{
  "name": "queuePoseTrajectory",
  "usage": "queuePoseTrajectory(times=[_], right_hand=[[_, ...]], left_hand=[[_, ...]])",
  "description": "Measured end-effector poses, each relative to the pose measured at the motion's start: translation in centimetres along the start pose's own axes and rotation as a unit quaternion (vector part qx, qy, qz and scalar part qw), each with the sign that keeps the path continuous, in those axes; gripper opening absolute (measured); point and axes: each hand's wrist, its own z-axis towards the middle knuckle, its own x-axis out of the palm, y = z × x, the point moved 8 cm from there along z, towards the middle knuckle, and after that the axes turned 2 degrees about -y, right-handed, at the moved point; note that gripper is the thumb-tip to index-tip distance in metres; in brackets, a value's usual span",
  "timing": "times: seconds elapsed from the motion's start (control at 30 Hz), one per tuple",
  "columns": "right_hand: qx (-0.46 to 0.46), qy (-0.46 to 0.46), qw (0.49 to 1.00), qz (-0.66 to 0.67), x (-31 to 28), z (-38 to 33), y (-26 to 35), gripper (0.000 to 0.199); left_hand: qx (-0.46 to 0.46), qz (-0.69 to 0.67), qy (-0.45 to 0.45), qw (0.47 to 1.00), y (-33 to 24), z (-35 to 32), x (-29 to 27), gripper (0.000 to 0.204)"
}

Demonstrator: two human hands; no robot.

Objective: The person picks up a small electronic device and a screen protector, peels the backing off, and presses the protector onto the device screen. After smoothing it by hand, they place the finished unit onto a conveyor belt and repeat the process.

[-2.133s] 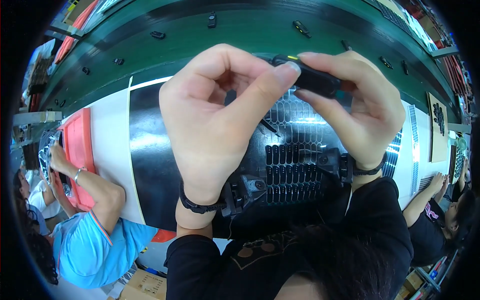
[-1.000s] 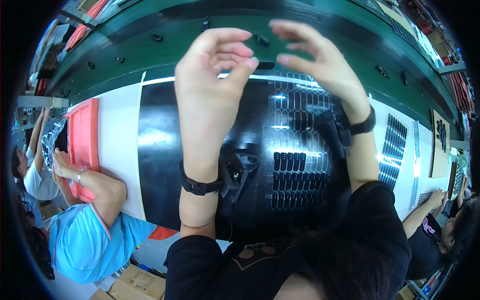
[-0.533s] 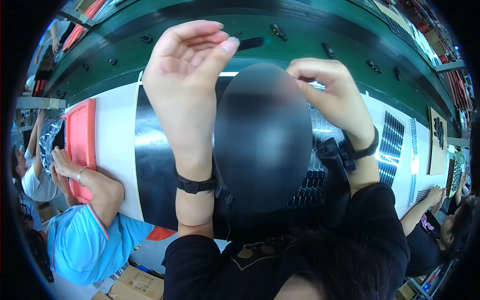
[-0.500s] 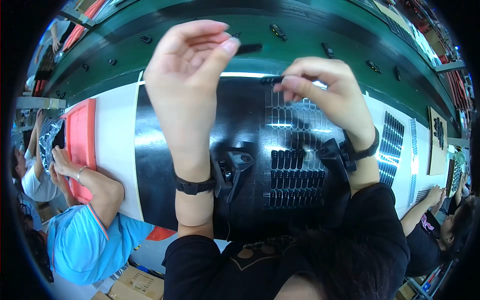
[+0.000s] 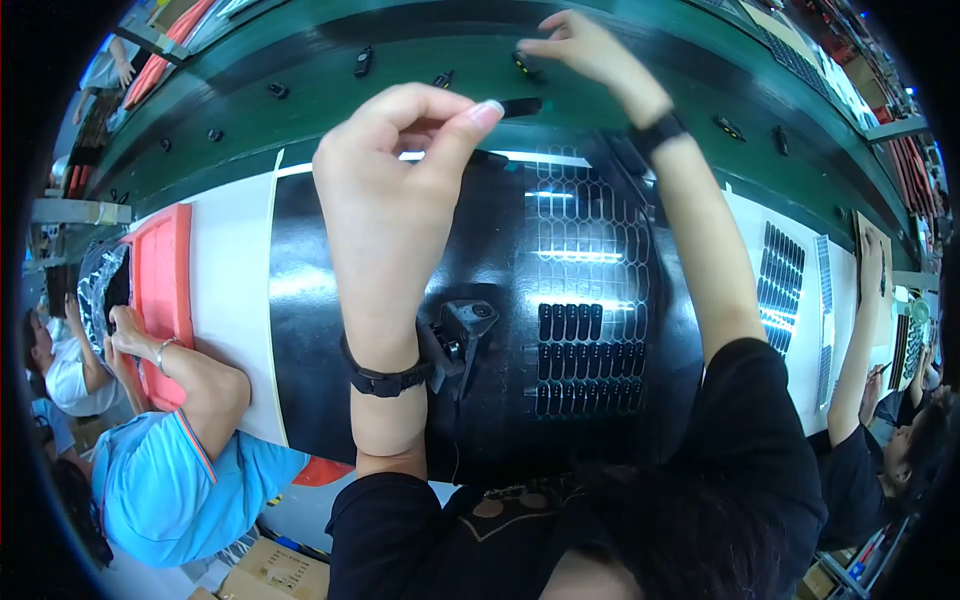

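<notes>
With our left hand (image 5: 400, 165) we pinch a thin black strip (image 5: 522, 107). Our right hand (image 5: 590, 52), fingers parted, is over the far green belt (image 5: 250, 105), beside a small black gadget (image 5: 525, 66); we cannot tell whether they touch. Nearer us, black pieces (image 5: 590, 362) lie in rows on a black mat (image 5: 310, 330). A red tray (image 5: 178, 250) is on the counter (image 5: 230, 280) at left.

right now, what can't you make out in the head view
All in the head view:
Gripped end of the dark strip: hidden by the thumb and fingers of the left hand.
Whether the right hand touches the small black device near its fingertips: too small to tell.
Details of the black wrist mount on the right arm: blurred.
Markings on the leftmost belt device: too small.
</notes>
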Motion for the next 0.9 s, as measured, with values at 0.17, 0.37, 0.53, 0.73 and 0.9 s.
queuePoseTrajectory(times=[0.17,0.37,0.53,0.73,0.9], right_hand=[[0.065,0.044,0.974,-0.211,6.2,3.7,-3.8,0.047],[-0.013,0.094,0.995,-0.038,4.9,1.3,1.3,0.030],[-0.063,-0.047,0.982,0.173,-2.0,-7.5,6.5,0.035],[-0.267,-0.124,0.956,-0.015,-7.1,-13.7,13.1,0.020],[-0.243,-0.083,0.964,0.072,-7.8,-15.2,13.1,0.022]], left_hand=[[-0.009,0.001,0.014,1.000,-0.1,-0.3,0.9,0.013],[-0.022,-0.008,0.010,1.000,-0.6,-0.5,-0.7,0.014],[-0.011,-0.030,0.066,0.997,-1.6,-0.9,0.0,0.008],[-0.044,-0.127,0.088,0.987,-2.2,-1.2,0.5,0.006],[-0.058,-0.205,0.117,0.970,-2.6,-1.6,0.7,0.006]])
